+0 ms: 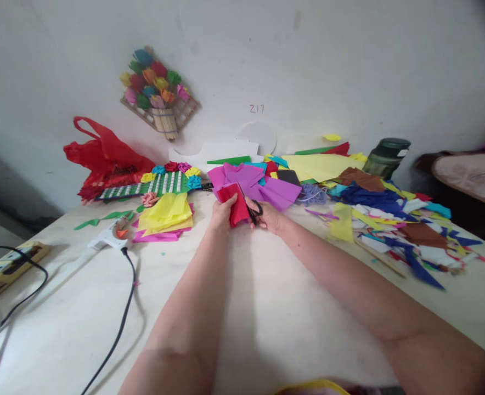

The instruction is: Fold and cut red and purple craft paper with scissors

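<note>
My left hand [223,211] pinches a folded piece of red paper [238,209] above the middle of the table. In my right hand [268,216] is a pair of scissors with black handles [255,211]; its blades reach up along the right edge of the red paper. Whether the blades are open or closed on the paper is too small to tell. Just behind both hands lie purple paper sheets [277,192]. To the left of my left hand is a stack of yellow paper pieces [166,214] over pink paper [160,236].
Paper scraps [407,219] heap on the right, near a dark green jar [386,156]. On the left are a red plastic bag [102,151], a green board with paper roses [152,187], a white glue gun [113,236] with its cable and a power strip [12,269].
</note>
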### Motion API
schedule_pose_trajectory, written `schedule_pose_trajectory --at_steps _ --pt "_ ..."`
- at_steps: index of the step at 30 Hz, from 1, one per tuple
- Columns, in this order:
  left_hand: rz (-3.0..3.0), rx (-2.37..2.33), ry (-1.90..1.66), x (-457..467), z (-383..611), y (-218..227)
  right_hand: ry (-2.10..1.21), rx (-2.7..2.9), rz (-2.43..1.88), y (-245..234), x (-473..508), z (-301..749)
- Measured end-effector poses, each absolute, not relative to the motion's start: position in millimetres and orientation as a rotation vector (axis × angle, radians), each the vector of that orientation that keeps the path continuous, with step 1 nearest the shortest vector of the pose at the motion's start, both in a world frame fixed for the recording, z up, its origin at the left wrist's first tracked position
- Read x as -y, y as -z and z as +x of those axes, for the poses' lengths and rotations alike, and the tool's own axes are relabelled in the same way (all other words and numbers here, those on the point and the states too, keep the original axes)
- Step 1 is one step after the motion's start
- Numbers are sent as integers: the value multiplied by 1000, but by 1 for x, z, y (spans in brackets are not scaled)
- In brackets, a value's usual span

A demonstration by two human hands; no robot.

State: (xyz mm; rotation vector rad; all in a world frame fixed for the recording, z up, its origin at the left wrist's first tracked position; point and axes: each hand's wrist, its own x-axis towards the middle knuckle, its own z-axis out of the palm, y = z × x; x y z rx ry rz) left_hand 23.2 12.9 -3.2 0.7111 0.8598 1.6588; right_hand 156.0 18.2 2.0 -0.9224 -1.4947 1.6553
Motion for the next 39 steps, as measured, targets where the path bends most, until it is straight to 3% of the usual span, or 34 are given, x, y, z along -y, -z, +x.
schedule_pose_trajectory --at_steps 39 --pt "711 -832 -1623 -15 22 5 -1587 1490 -863 3 -18 152"
